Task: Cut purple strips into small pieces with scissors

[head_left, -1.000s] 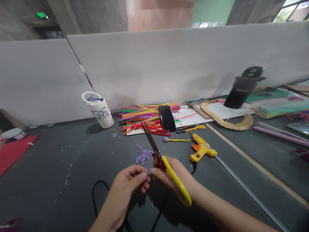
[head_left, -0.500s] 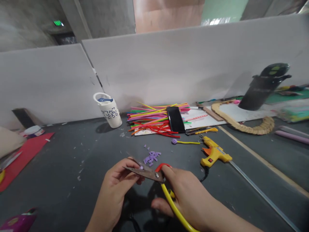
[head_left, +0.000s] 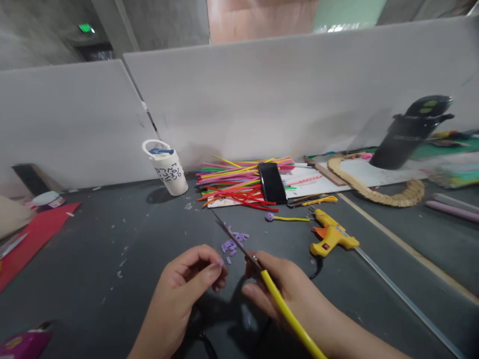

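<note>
My left hand (head_left: 183, 284) is closed in a pinch, with a small bit of purple strip (head_left: 221, 263) showing at the fingertips. Scissors with a yellow handle (head_left: 285, 308) are held in my right hand (head_left: 295, 291), their blades nearly together and pointing up and to the left. Behind the blades lies a small heap of cut purple pieces (head_left: 227, 246) on the dark table. Farther back, a yellow stem with a purple knobbly head (head_left: 270, 217) lies flat. My fingers hide much of the scissors' other handle.
A yellow glue gun (head_left: 333, 234) lies to the right, a clear stick behind it. At the back are colourful strips (head_left: 232, 180), a black phone (head_left: 272, 183), a white cup (head_left: 170, 173), a curved tan piece (head_left: 359, 187) and a black container (head_left: 398, 142). Red sheet (head_left: 45, 232) lies left.
The scissor blades, spread around the purple strip before, have come together and swung up and right, away from my left hand. One more purple piece lies near the heap's front.
</note>
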Tool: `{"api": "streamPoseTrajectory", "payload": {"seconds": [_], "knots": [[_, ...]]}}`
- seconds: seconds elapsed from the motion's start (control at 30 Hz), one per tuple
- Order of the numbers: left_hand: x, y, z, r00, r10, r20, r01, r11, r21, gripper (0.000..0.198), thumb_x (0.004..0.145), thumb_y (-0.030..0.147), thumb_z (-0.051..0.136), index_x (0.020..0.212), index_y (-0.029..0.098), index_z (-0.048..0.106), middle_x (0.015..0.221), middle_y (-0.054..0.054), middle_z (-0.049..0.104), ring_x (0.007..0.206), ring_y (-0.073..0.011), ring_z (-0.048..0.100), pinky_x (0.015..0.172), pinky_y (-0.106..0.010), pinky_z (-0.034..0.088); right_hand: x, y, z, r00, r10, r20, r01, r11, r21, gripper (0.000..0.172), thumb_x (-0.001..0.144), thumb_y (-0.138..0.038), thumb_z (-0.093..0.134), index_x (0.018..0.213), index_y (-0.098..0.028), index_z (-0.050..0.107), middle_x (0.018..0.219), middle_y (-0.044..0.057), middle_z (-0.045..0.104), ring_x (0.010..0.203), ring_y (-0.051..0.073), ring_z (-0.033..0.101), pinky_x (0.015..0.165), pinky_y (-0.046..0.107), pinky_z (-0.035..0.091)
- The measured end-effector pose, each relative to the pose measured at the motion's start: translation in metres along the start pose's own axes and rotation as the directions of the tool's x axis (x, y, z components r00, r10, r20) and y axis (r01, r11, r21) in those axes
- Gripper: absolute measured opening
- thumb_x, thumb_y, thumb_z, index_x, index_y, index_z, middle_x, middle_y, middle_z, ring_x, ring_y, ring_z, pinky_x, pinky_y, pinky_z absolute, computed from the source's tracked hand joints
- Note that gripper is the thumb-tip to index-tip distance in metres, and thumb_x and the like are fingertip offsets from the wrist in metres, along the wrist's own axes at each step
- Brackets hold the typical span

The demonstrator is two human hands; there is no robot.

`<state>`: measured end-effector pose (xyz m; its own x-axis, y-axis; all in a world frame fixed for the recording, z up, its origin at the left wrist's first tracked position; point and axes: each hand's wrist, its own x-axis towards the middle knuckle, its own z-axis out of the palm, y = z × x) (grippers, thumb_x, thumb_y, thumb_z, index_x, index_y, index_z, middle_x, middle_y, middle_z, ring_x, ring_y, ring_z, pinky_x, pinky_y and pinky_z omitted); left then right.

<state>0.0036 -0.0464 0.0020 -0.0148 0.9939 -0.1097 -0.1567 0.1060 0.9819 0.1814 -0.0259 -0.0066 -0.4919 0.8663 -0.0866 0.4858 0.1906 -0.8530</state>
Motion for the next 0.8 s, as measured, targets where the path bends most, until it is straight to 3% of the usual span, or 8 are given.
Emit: {"api": "streamPoseTrajectory", "payload": {"seconds": [0.07,0.17,0.33,0.57,0.67,0.8], "knots": [[0.001,-0.005,0.004,0.991,-0.13,0.041,0.133,0.988,-0.084,0.006,0.073,0.022,0.065,0.069,0.017,0.065,0.063,0.001,0.059,0.057,-0.0099,0.051,0.055,-0.018,0.04,0.001,0.0,-0.001,0.998,0.003,-0.061,0.005,0.99,0.14,0.007,0.074,-0.024,0.05,0.077,-0.019,0.048,0.064,-0.002,0.05,0.057,0.012,0.044,0.053,0.021,0.036],[0.0,-0.015,0.013,0.965,-0.237,0.11,0.253,0.953,-0.165,0.007,0.073,0.021,0.065,0.071,0.015,0.065,0.065,-0.001,0.061,0.057,-0.009,0.051,0.055,-0.018,0.04,0.003,0.001,-0.001,0.987,-0.028,-0.158,0.076,0.949,0.307,0.009,0.073,-0.02,0.047,0.081,-0.018,0.05,0.074,0.001,0.055,0.067,0.014,0.051,0.061,0.023,0.041],[0.0,-0.022,0.022,0.941,-0.289,0.176,0.317,0.936,-0.155,0.01,0.074,0.022,0.065,0.071,0.012,0.066,0.065,-0.002,0.061,0.056,-0.0082,0.051,0.055,-0.018,0.04,0.006,0.005,0.0,0.996,-0.02,-0.085,0.055,0.899,0.435,0.004,0.076,-0.022,0.046,0.075,-0.018,0.048,0.066,-0.002,0.052,0.06,0.011,0.049,0.057,0.021,0.04],[0.002,-0.028,0.022,0.938,-0.286,0.194,0.311,0.944,-0.111,0.013,0.073,0.025,0.065,0.067,0.013,0.065,0.062,-0.002,0.06,0.054,-0.0092,0.05,0.054,-0.019,0.04,0.006,0.001,-0.005,0.996,-0.054,-0.077,0.073,0.96,0.271,0.006,0.076,-0.022,0.047,0.074,-0.017,0.049,0.065,-0.001,0.05,0.061,0.012,0.047,0.058,0.022,0.039],[0.002,-0.028,0.022,0.963,-0.225,0.148,0.228,0.974,0.001,0.011,0.072,0.025,0.065,0.069,0.014,0.065,0.063,-0.001,0.06,0.058,-0.0114,0.052,0.058,-0.021,0.041,0.007,0.003,-0.003,0.994,-0.07,-0.086,0.085,0.978,0.189,0.005,0.076,-0.02,0.045,0.073,-0.017,0.046,0.066,-0.001,0.051,0.06,0.012,0.048,0.058,0.022,0.039],[0.004,-0.029,0.023,0.996,-0.085,0.04,0.075,0.978,0.195,0.002,0.069,0.019,0.065,0.07,0.017,0.066,0.07,-0.002,0.064,0.069,-0.0158,0.056,0.066,-0.024,0.042,0.009,0.01,0.003,0.988,-0.065,-0.138,0.058,0.997,-0.05,0.008,0.076,-0.016,0.042,0.069,-0.019,0.044,0.064,-0.001,0.052,0.057,0.012,0.046,0.054,0.021,0.035]]}}
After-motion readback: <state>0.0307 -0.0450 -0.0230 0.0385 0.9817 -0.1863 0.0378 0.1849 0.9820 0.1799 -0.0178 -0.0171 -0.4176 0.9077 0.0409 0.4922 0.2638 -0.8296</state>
